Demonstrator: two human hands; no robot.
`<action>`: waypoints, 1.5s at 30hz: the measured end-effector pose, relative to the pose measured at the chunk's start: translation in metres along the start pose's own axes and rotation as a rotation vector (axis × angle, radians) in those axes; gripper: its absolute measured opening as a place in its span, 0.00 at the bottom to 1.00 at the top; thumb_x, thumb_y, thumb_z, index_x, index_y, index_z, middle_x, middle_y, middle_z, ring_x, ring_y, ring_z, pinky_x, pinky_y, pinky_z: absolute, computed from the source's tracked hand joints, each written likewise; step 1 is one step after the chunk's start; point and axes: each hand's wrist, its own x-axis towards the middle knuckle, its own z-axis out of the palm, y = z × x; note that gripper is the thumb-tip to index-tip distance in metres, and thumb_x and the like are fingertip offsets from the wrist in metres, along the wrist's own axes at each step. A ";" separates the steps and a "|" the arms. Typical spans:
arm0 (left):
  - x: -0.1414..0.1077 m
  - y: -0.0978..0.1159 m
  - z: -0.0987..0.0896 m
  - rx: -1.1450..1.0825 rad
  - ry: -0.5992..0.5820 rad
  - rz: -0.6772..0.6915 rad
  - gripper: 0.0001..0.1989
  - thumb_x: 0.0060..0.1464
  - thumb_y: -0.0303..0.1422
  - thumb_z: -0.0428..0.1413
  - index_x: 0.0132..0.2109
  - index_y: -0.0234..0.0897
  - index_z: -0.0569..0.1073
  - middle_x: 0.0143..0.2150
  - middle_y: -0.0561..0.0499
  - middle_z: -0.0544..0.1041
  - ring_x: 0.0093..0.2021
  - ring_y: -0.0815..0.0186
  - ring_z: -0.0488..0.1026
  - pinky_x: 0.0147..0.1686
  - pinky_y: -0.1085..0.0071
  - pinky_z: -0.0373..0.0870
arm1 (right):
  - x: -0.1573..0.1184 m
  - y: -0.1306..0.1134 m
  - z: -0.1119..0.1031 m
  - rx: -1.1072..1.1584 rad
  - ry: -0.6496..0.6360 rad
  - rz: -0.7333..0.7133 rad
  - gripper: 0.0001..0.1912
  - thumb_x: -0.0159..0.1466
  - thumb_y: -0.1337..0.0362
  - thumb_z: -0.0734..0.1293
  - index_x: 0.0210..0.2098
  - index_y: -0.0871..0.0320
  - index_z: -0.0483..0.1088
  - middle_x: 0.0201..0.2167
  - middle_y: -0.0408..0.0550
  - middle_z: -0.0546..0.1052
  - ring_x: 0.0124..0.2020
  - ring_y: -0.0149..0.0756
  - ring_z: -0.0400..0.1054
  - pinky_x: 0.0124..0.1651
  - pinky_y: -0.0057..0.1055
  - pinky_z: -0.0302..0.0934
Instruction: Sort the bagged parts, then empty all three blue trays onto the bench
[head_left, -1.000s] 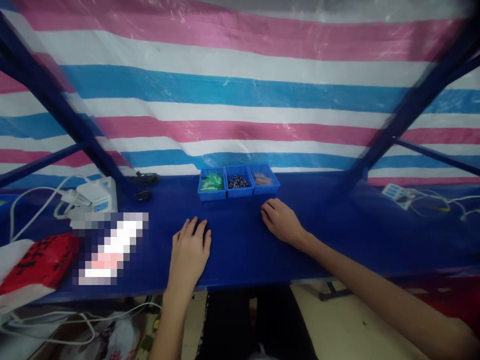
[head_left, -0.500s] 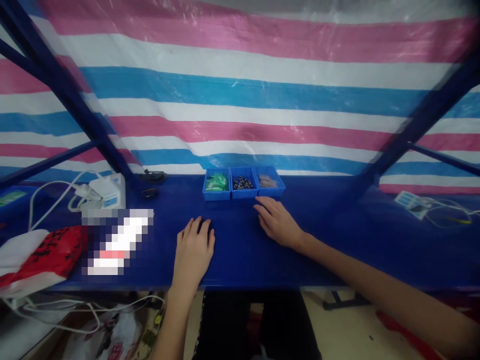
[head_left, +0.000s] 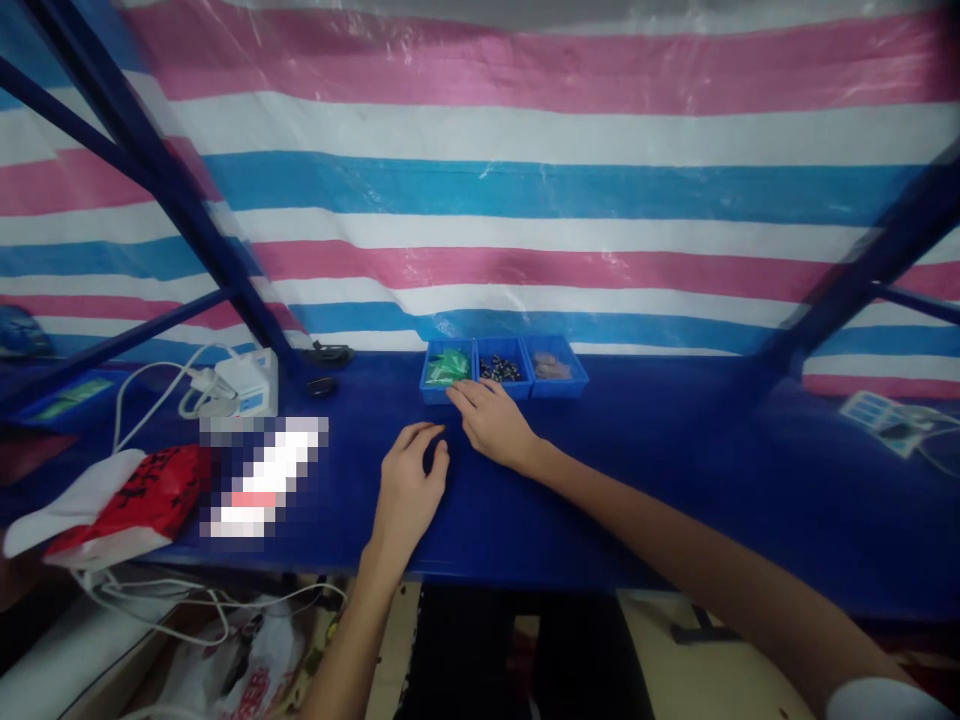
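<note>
My right hand (head_left: 491, 422) reaches forward at the front of the blue bins, fingers stretched and nothing visible in them. Its fingertips are nearest the left bin (head_left: 436, 396), which holds green packets (head_left: 448, 366). It partly covers the front of the middle bin (head_left: 523, 386), where small black and silver parts (head_left: 501, 368) lie. Pinkish-brown pieces (head_left: 551, 366) fill the right bin (head_left: 562, 388). Closer to me, my left hand (head_left: 409, 485) hovers over or rests on the blue table (head_left: 600, 480), fingers curved, thumb apart, with nothing seen in it.
At the left are a white power strip (head_left: 255, 385) with cables, a small black object (head_left: 321, 386), a red-and-white cap (head_left: 150, 495) and a pixelated patch. A white-and-blue card-like object (head_left: 874, 418) with wires sits far right. Blue frame posts flank a striped sheet (head_left: 525, 190).
My right hand has moved left, from before the right bin to the left and middle bins. My left hand's fingers have curled inward. The view has shifted slightly.
</note>
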 end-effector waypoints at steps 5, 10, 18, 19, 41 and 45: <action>-0.004 -0.003 -0.009 0.073 0.259 -0.091 0.17 0.66 0.37 0.50 0.55 0.36 0.75 0.52 0.42 0.72 0.54 0.56 0.73 0.57 0.59 0.71 | -0.012 -0.014 -0.010 0.117 0.045 -0.138 0.21 0.68 0.78 0.56 0.59 0.67 0.66 0.56 0.62 0.75 0.57 0.45 0.68 0.59 0.42 0.60; -0.009 -0.007 -0.016 0.030 0.328 -0.159 0.18 0.67 0.40 0.49 0.55 0.37 0.75 0.52 0.42 0.72 0.54 0.56 0.72 0.54 0.60 0.72 | -0.035 -0.033 -0.042 0.242 0.070 -0.077 0.14 0.73 0.70 0.56 0.52 0.63 0.70 0.39 0.54 0.81 0.40 0.39 0.74 0.47 0.37 0.62; -0.007 -0.009 -0.009 -0.017 0.115 -0.190 0.21 0.68 0.44 0.48 0.59 0.36 0.72 0.54 0.42 0.76 0.52 0.56 0.75 0.53 0.60 0.71 | -0.064 -0.014 -0.067 0.167 0.081 -0.051 0.16 0.75 0.63 0.56 0.47 0.63 0.73 0.28 0.48 0.78 0.29 0.34 0.68 0.39 0.35 0.56; -0.007 -0.009 -0.009 -0.019 0.079 -0.177 0.20 0.69 0.44 0.47 0.56 0.36 0.73 0.52 0.43 0.77 0.52 0.56 0.75 0.54 0.60 0.70 | -0.065 -0.009 -0.068 0.167 0.062 -0.061 0.16 0.75 0.62 0.56 0.48 0.63 0.73 0.29 0.48 0.78 0.29 0.34 0.68 0.39 0.35 0.56; -0.015 0.012 -0.021 -0.197 0.090 0.054 0.16 0.67 0.38 0.50 0.57 0.38 0.70 0.54 0.44 0.75 0.54 0.57 0.73 0.56 0.60 0.70 | -0.025 -0.006 -0.096 0.204 -0.303 -0.285 0.32 0.70 0.73 0.63 0.71 0.55 0.53 0.70 0.56 0.61 0.71 0.46 0.53 0.59 0.43 0.70; -0.014 0.014 -0.023 -0.225 0.095 0.117 0.22 0.66 0.39 0.51 0.64 0.39 0.66 0.62 0.42 0.71 0.62 0.53 0.69 0.62 0.54 0.67 | -0.014 -0.014 -0.096 0.227 -0.290 -0.314 0.33 0.69 0.78 0.59 0.71 0.55 0.53 0.70 0.57 0.61 0.72 0.46 0.51 0.57 0.40 0.71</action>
